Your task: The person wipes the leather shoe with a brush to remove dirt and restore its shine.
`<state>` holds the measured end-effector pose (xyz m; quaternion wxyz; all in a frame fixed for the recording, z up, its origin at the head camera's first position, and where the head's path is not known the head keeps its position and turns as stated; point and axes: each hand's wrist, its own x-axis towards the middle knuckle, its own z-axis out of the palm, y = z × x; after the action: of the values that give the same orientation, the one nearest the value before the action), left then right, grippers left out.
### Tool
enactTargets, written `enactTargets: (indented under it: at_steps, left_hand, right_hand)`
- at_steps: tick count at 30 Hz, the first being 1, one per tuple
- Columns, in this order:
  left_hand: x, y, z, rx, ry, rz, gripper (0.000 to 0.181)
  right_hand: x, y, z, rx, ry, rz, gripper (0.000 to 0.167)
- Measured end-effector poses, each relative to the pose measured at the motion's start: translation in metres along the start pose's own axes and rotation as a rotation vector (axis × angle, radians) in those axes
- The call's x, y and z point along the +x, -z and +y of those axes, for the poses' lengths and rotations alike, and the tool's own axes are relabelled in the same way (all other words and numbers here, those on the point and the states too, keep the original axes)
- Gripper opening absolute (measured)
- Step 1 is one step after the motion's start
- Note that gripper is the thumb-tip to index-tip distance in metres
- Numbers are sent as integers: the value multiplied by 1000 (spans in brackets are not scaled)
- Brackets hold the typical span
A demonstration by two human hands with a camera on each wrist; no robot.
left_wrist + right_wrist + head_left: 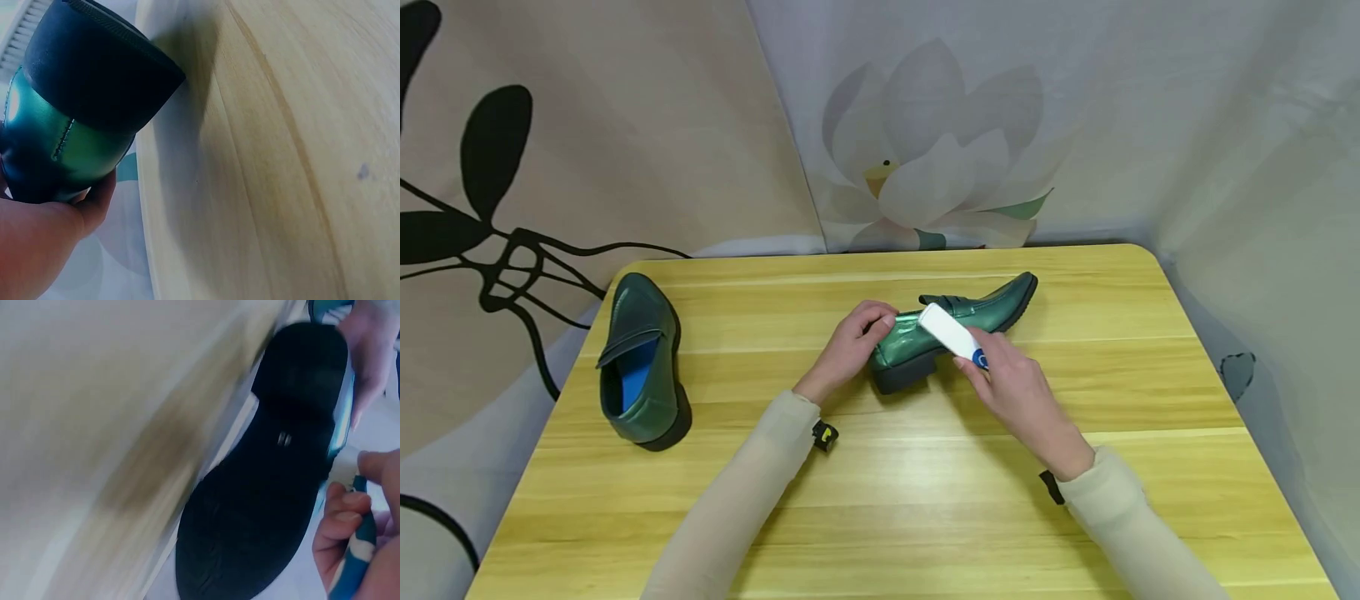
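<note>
A shiny green loafer (992,310) with a black sole is tilted above the table, its toe pointing right. My left hand (856,337) grips it at the heel opening; in the left wrist view the thumb lies by the back of the shoe (81,147). In my right hand (1011,383) is a white brush (949,331) with a blue-and-white handle (359,553), its head against the shoe's near side. The right wrist view shows the black sole (269,481) facing that camera. The bristles show only partly, at the left wrist view's upper left corner.
A second green loafer (658,367) with a blue insole stands upright at the table's left side. The wooden table (910,500) reaches back to a curtain (1075,125) with a flower print. Fabric also hangs at both sides.
</note>
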<state>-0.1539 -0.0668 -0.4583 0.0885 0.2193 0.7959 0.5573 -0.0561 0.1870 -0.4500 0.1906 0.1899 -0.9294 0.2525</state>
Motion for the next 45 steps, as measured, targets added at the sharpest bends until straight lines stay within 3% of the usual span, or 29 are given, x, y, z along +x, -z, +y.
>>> enactTargets:
  at_steps: [4,6,8,14,16,18,23,26,34,37,40,45]
  left_hand:
    - [0,-1,0,-1,-6,9,30]
    - [1,-1,1,-1,-5,7,30]
    - [1,-2,1,2,-2,0,31]
    - [2,-2,1,12,14,-9,32]
    - [2,-2,1,13,18,-6,32]
    - [1,-1,1,14,23,-4,33]
    - [0,-1,1,23,29,-2,33]
    - [0,-2,2,24,33,-2,33]
    - [0,0,1,20,32,-2,33]
    - [1,0,1,27,31,-3,33]
    - [2,0,1,31,34,0,33]
    - [2,0,1,31,31,10,32]
  right_hand:
    - [-2,-5,-8,-9,127,-61,50]
    - [-3,-4,-8,-19,140,-73,51]
    - [-4,0,-3,-34,109,-63,50]
    - [-6,16,20,-79,-106,18,47]
    - [-6,18,23,-82,-135,26,47]
    - [-5,16,22,-79,-111,20,47]
    - [-4,4,7,-50,57,-31,50]
    - [-5,0,2,-40,92,-58,50]
    - [-10,17,25,-62,-84,15,46]
    - [-11,21,30,-74,-110,35,46]
    - [-9,19,26,-88,-55,19,47]
    - [-7,4,5,-112,131,-48,52]
